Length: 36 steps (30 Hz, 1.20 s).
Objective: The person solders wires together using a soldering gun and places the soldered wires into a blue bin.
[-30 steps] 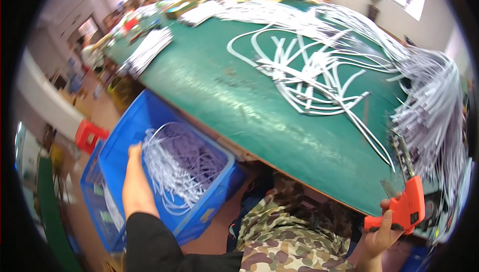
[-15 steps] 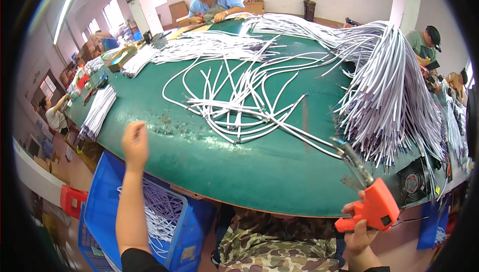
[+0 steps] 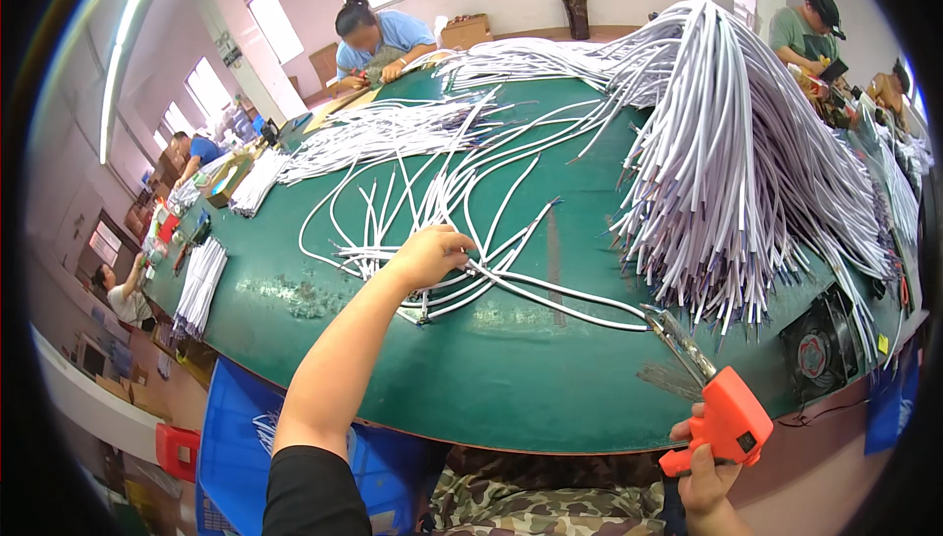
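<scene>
An orange-red soldering gun (image 3: 729,416) is gripped in my right hand (image 3: 703,482) near the front edge of the green table. Its metal tip points up and left, close to the end of a white cable (image 3: 580,316); whether they touch I cannot tell. My left hand (image 3: 430,255) reaches across to a loose tangle of white cables (image 3: 447,197) mid-table, its thumb and fingers pinched together on a cable there. Dark tips show at the ends of several cables.
A tall heap of white cables (image 3: 707,133) hangs at the right beside a black fan (image 3: 823,351). Cable bundles (image 3: 201,285) lie along the left of the green table (image 3: 550,389). Below is a blue bin (image 3: 228,438). Across the table sits a person in blue (image 3: 398,37).
My left hand has moved right, from above the table's left front to the loose cables, and closed there. The soldering gun stays in my right hand. The view has shifted slightly.
</scene>
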Available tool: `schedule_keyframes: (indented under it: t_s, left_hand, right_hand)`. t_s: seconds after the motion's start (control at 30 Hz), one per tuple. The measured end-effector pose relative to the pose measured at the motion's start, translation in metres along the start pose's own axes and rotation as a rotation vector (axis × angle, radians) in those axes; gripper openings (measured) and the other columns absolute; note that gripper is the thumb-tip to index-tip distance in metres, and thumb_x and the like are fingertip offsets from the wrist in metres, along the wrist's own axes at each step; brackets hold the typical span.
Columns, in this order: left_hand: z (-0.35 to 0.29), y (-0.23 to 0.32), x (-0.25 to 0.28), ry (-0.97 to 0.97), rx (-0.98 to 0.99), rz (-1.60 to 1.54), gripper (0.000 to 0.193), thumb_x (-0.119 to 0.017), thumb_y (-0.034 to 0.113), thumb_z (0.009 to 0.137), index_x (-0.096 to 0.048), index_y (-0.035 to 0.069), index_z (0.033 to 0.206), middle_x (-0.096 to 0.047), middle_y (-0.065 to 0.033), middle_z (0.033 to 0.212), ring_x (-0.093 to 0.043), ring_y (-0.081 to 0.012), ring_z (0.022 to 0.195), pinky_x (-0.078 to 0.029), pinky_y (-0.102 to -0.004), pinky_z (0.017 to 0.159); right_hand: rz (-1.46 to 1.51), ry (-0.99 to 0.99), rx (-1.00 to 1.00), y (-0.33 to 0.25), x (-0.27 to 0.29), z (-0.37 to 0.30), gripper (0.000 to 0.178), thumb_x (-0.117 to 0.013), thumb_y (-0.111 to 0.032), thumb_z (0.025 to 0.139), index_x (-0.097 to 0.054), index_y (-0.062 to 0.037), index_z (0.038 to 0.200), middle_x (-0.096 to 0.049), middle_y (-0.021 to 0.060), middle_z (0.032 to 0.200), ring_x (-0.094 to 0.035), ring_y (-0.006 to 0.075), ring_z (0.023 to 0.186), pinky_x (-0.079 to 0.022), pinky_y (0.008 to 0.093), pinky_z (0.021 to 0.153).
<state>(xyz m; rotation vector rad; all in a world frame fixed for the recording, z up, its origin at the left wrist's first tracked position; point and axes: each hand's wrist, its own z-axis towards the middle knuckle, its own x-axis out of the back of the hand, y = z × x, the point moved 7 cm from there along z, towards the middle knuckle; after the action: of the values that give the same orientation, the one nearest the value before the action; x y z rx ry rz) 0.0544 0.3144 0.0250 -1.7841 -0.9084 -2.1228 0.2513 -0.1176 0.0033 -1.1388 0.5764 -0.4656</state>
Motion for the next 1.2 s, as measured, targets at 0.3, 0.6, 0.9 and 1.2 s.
schedule_keyframes:
  t_s: [0.3,0.6,0.9,1.2]
  left_hand:
    - [-0.026,0.090,0.106,0.211,-0.136,-0.170,0.014,-0.063,0.005,0.086,-0.064,0.003,0.100,-0.060,-0.0061,0.084,-0.056,-0.0158,0.076,-0.046,-0.0290,0.069]
    - [-0.132,0.198,-0.061,-0.057,-0.120,-0.234,0.023,-0.067,0.013,0.083,-0.059,0.004,0.102,-0.061,-0.0125,0.088,-0.063,-0.0305,0.080,-0.052,-0.0383,0.071]
    - [-0.155,0.190,-0.056,0.144,-0.067,-0.501,0.029,-0.068,-0.001,0.077,-0.056,0.002,0.103,-0.058,-0.0105,0.086,-0.061,-0.0247,0.077,-0.051,-0.0334,0.069]
    - [-0.156,0.185,-0.066,0.088,0.133,-0.926,0.013,-0.065,0.002,0.084,-0.059,0.001,0.096,-0.060,-0.0043,0.087,-0.058,-0.0125,0.074,-0.049,-0.0266,0.065]
  right_hand:
    - [0.062,0.117,0.080,-0.020,0.021,0.003,0.052,-0.060,-0.031,0.092,-0.043,0.0024,0.128,-0.056,0.0138,0.117,-0.061,0.0197,0.086,-0.052,0.0333,0.073]
    - [0.425,-0.148,-0.057,-0.016,-0.045,-0.001,0.056,-0.056,-0.027,0.094,-0.034,0.0019,0.137,-0.049,0.0156,0.132,-0.058,0.0302,0.112,-0.045,0.0477,0.097]
    - [0.402,-0.256,-0.252,0.011,-0.108,-0.022,0.069,-0.053,-0.048,0.093,-0.030,-0.0037,0.140,-0.039,0.0157,0.141,-0.052,0.0339,0.121,-0.042,0.0521,0.103]
    - [0.240,-0.276,-0.237,0.000,-0.081,-0.017,0.067,-0.055,-0.051,0.091,-0.043,0.0007,0.132,-0.057,0.0182,0.125,-0.063,0.0279,0.106,-0.052,0.0413,0.087]
